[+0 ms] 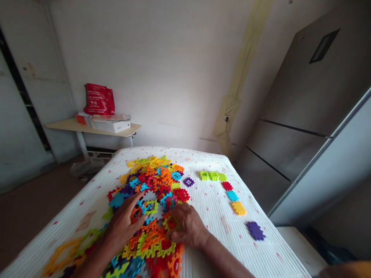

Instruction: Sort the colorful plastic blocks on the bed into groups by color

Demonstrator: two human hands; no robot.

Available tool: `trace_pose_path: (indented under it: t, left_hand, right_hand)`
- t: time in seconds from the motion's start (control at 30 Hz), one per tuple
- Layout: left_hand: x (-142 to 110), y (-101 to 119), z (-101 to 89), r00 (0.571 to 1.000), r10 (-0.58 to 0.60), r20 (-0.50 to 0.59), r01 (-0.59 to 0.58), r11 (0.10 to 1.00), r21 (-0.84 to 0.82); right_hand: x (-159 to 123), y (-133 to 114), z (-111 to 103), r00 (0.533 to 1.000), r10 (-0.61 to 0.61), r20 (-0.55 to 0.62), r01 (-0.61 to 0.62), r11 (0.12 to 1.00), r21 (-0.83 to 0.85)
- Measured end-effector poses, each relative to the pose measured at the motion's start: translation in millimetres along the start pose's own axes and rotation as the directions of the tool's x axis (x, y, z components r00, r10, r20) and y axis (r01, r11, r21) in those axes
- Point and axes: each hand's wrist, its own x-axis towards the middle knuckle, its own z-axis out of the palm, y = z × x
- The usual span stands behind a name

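Note:
A heap of colourful plastic interlocking tiles [158, 181] with toothed edges runs along the table in front of me. My left hand [124, 222] rests over the heap's left side, thumb and fingers apart, with nothing gripped. Close to its fingertips is a lime square frame tile [151, 207]. On the heap's right side, my right hand [188, 226] has its fingers curled, with a lime-edged interlocking tile [170, 223] between thumb and fingers. Part of that tile is hidden by the hand.
Right of the heap, a bent row holds lime tiles [213, 176], a red tile [227, 186], a blue tile [232, 195], a yellow tile [239, 208] and a purple tile [255, 230]. A purple window tile [188, 182] lies nearer the heap. A refrigerator [278, 127] stands right of the cloth-covered table [211, 216].

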Motion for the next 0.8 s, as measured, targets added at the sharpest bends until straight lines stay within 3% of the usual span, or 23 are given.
trace_pose_path:
  t: [0.13, 0.3, 0.47, 0.67, 0.8]
  left_hand:
    - [-3, -4, 4.0, 0.998, 0.046, -0.045, -0.044, 0.998, 0.037]
    - [-6, -5, 5.5, 0.997, 0.068, -0.022, -0.067, 0.997, 0.042]
    - [-7, -11, 6.8, 0.998, 0.041, 0.056, -0.044, 0.997, 0.055]
    - [-6, -29, 16.3, 0.997, 0.079, 0.016, -0.080, 0.995, 0.064]
    - [-4, -39, 22.3, 0.996, 0.084, 0.009, -0.084, 0.993, 0.079]
  right_hand:
    - [-1, -11, 6, 0.993, 0.113, 0.038, -0.113, 0.994, -0.002]
    - [-2, -12, 10, 0.990, 0.138, 0.024, -0.139, 0.986, 0.090]
    - [-2, 4, 4, 0.977, 0.151, -0.149, -0.122, 0.975, 0.187]
    - [-8, 59, -15, 0.838, 0.390, -0.382, -0.294, 0.912, 0.285]
    - [-20, 92, -23, 0.774, 0.475, -0.420, -0.466, 0.875, 0.130]
